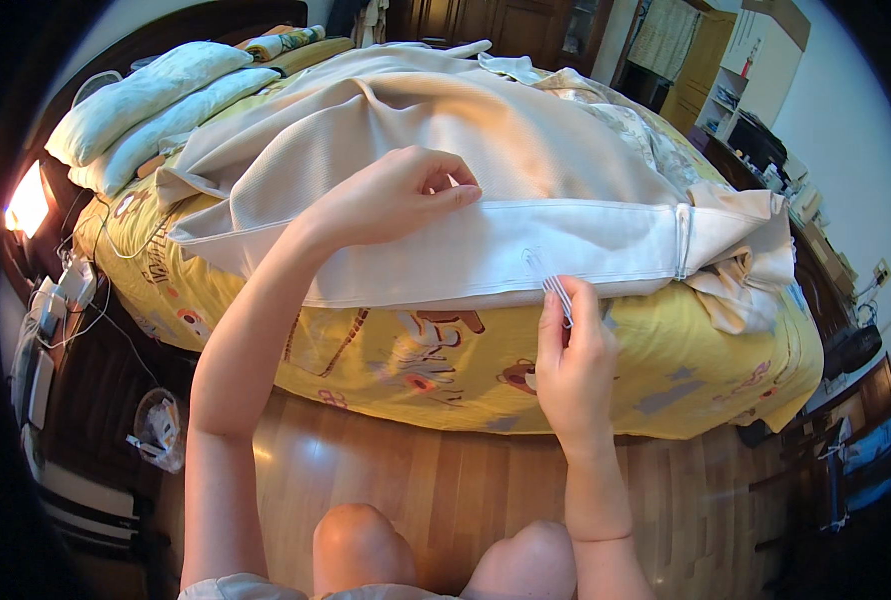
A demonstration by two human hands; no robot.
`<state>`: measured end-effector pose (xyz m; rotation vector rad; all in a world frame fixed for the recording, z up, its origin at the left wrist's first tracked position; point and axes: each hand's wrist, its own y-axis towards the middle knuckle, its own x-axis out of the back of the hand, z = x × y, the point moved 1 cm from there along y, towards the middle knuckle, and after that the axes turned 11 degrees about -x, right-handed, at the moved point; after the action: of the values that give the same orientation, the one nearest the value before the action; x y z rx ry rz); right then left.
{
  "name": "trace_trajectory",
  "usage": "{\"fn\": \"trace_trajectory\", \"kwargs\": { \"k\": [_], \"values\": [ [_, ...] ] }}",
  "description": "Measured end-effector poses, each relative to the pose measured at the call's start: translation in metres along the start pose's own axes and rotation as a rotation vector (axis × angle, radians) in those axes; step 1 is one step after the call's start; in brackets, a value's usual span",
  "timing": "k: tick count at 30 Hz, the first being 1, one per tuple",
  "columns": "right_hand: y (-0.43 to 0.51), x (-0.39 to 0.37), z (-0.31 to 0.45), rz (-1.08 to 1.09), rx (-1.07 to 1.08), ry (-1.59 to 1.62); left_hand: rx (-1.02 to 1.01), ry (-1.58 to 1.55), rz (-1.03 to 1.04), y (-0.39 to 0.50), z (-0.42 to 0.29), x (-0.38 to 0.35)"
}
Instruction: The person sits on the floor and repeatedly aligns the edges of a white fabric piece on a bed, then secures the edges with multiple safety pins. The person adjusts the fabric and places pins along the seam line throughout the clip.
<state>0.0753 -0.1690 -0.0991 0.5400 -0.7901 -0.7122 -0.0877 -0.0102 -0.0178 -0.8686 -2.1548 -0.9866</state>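
Observation:
A beige curtain [445, 112] lies spread in folds over the bed, its white heading tape [588, 232] running along the near side. My right hand [577, 360] pinches a pronged metal curtain hook [558, 300] between thumb and fingers at the tape's lower edge. Faint curved lines show on the tape just beyond the hook; I cannot tell whether they are shadow or wire. My left hand [408, 191] is at the tape's upper edge, fingers curled and thumb near them. Whether it grips the cloth is unclear. Farther right, the tape is gathered into a narrow pleat [682, 240].
A yellow patterned bedspread [430, 375] hangs down the bed's near side. Pillows [153, 105] are stacked at the far left. Below the lit lamp [29, 202] are tangled cables [89, 300], and a wastebasket [159, 431] stands on the wooden floor [430, 480].

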Motion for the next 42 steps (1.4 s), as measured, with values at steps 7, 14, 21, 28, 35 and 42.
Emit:
{"fn": "trace_trajectory", "kwargs": {
  "k": [7,14,21,28,35,42],
  "values": [
    [-0.003,-0.007,0.003,0.007,0.072,0.042,-0.018,-0.007,0.047,0.004,0.003,0.003],
    [-0.026,0.011,-0.019,0.213,-0.602,0.902,-0.072,-0.087,0.169,0.059,-0.016,-0.021],
    [-0.024,0.015,-0.030,0.302,-0.679,1.152,0.100,-0.350,0.624,0.103,-0.033,-0.044],
    [-0.021,0.015,-0.036,0.320,-0.718,1.221,0.063,-0.462,0.637,0.107,-0.024,-0.054],
    [-0.016,0.014,-0.038,0.389,-0.726,1.392,0.090,-0.494,0.591,0.103,-0.021,-0.055],
    [-0.013,0.006,-0.047,0.368,-0.695,1.304,0.090,-0.279,0.569,0.090,-0.035,-0.042]
  ]
}}
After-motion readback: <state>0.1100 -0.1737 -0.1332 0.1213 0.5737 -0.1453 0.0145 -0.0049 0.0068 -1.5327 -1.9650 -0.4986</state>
